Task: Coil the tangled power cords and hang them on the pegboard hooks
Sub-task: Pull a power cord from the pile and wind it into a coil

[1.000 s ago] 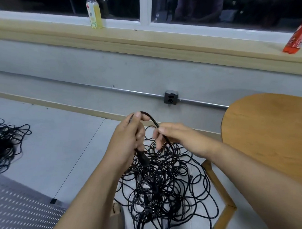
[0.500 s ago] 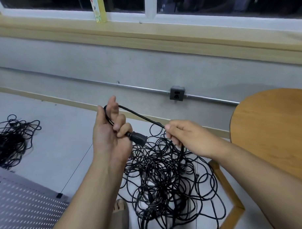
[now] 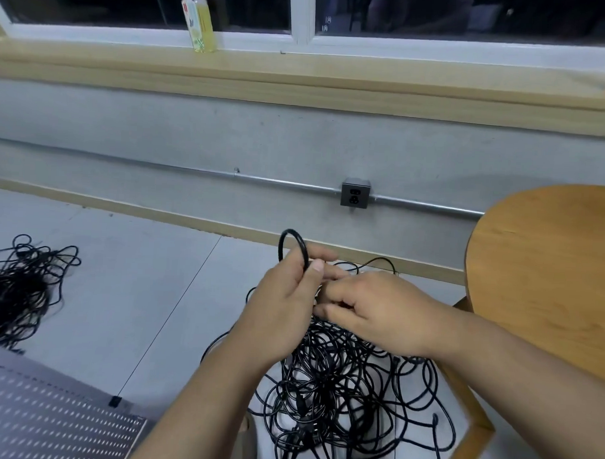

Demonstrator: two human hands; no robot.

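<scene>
Right hand [image 3: 377, 311] now meets left hand [image 3: 281, 311], which pinches a power cord loop [image 3: 290, 232] rising above it; whether the right's curled fingers hold anything is hidden.

One wide head-worn camera looks forward and down, close above the cord tangle [image 3: 337, 378] on the floor [image 3: 137, 292], facing the grey wall [image 3: 297, 143] just beyond that tangle.

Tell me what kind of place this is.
Probably an office or workroom: a surface-mounted outlet on metal conduit along the grey wall, a round wooden table at the right, and a pegboard at lower left.
</scene>
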